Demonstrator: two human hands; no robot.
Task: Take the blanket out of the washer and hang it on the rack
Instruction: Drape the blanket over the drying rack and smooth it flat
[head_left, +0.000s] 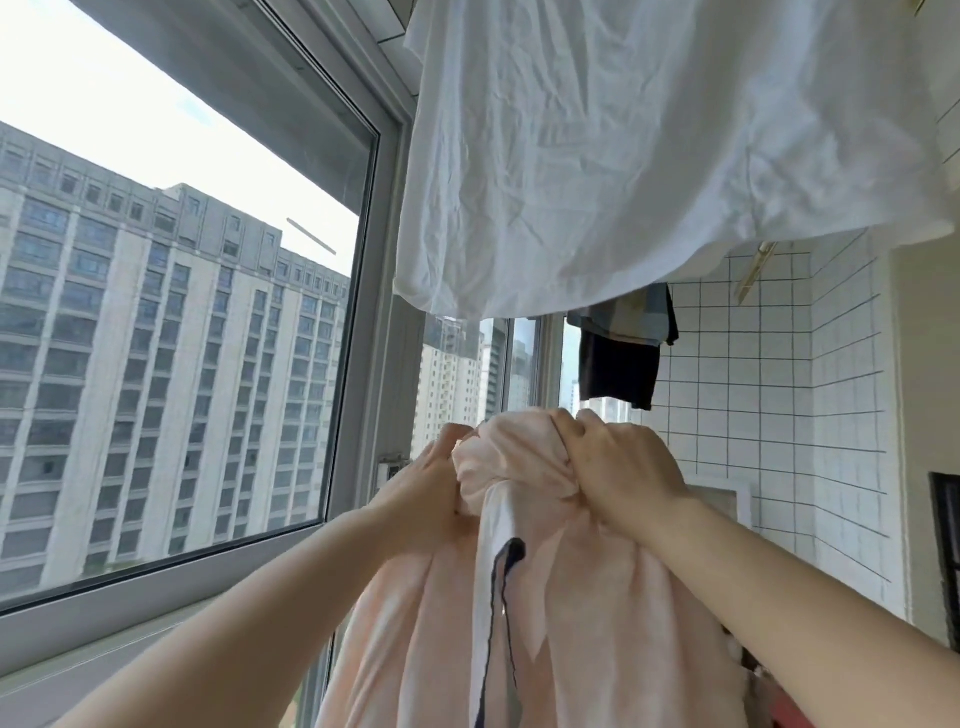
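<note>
Landmark: the large window (182, 338) on the left of the view, its grey frame running down the middle of the scene; tall apartment blocks show through the glass.
Blanket: a pale pink blanket (587, 597) bunched at its top and held up in the air just right of the window frame; it hangs down in long folds out of the bottom of the view. A white strip edged with a dark line runs down its front.
Left hand: the left hand (423, 493) grips the left side of the bunched top, fingers curled into the cloth, directly in front of the window frame's lower part.
Right hand: the right hand (618, 467) clenches the right side of the bunched top, knuckles up and fingers folded tightly round a fistful of fabric, just right of the left hand and farther from the window.
Forearms: both bare forearms rise from the bottom corners of the view and meet at the blanket.
White sheet: a wrinkled white sheet (649, 156) hangs overhead, to the right of the window's top corner; its lower edge sags well above the hands and is apart from the blanket.
Rack: its support is mostly hidden by the sheet; a pale wooden fitting (753, 278) shows under the sheet's edge, against the wall.
Dark clothes: dark clothes (621, 353) hang beyond the sheet, right of a further narrow window pane.
Tiled wall: a white tiled wall (779, 389) with dark grout lines fills the right side, opposite the window.
</note>
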